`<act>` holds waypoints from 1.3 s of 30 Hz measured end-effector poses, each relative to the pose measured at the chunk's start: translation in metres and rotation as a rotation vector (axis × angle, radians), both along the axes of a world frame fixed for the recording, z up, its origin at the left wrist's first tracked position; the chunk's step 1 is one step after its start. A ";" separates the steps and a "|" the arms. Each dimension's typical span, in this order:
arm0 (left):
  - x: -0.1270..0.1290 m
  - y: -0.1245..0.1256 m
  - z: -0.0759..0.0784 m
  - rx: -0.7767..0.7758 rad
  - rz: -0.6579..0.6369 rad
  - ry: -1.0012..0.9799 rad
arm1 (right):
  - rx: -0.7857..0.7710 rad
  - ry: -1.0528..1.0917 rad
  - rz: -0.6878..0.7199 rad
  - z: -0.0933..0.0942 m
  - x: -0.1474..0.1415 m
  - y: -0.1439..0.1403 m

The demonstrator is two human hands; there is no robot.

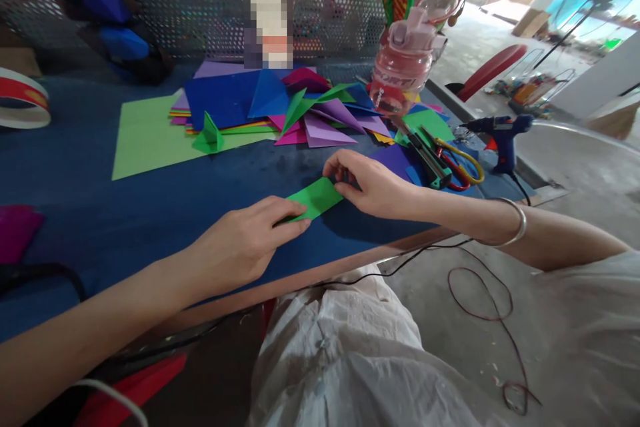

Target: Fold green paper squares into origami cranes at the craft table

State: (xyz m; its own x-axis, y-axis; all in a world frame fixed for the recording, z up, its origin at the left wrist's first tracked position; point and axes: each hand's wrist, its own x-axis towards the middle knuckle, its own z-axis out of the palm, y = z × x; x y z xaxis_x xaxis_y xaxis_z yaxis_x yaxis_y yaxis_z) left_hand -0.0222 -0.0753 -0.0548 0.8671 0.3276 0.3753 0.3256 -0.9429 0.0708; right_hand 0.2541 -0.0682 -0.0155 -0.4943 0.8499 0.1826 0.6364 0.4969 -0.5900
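Blue table [100,193] bears coloured paper sheets [150,133], scissors [457,163].

Left hand [245,240] flat on near end of folded green paper strip [316,197] on blue desk [100,213]; right hand [373,183] pinches far end. Behind: coloured paper pile [280,110], pink water bottle [403,67], blue glue gun [500,130], scissors [457,163]

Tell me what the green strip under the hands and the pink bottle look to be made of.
Green strip: probably matte craft paper, thin, flat, sharply creased, pressed by left hand and right hand. Pink bottle: likely translucent plastic, glossy, light showing through.
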 end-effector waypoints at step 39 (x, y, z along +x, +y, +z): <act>-0.018 -0.021 0.027 -0.219 0.003 0.077 | -0.165 -0.339 0.359 0.013 -0.023 0.030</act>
State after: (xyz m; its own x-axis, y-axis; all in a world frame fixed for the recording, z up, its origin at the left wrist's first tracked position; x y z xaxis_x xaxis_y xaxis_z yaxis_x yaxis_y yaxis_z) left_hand -0.0399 -0.0965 -0.0280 0.8891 0.3970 0.2279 0.3410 -0.9065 0.2488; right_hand 0.2310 -0.0386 -0.0025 -0.7681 0.6198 -0.1606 0.6120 0.6370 -0.4687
